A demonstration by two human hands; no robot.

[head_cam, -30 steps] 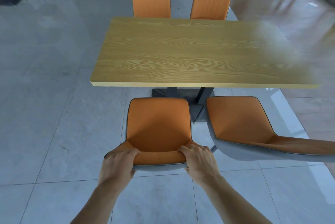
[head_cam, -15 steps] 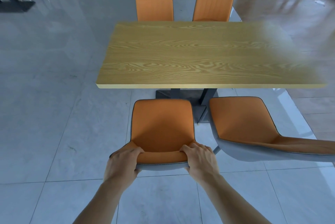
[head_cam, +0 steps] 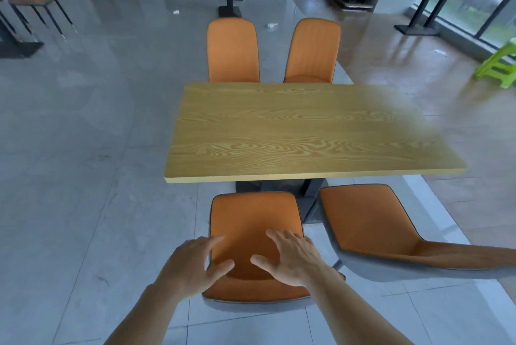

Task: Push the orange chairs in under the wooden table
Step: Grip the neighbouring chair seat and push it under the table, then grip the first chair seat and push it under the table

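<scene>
Left hand [head_cam: 195, 262] open, fingers spread, hovering over left edge of near-left orange chair [head_cam: 255, 233]; contact with chair not clear. Right hand [head_cam: 293, 256] open too, fingers splayed, over chair's backrest area, gripping nothing. Hands apart, side by side. Near-left orange chair sits just in front of wooden table [head_cam: 301, 132], seat front close to table's near edge, not under it. Near-right orange chair [head_cam: 374, 224] beside it, angled. Two far chairs [head_cam: 233, 51] behind table.
</scene>
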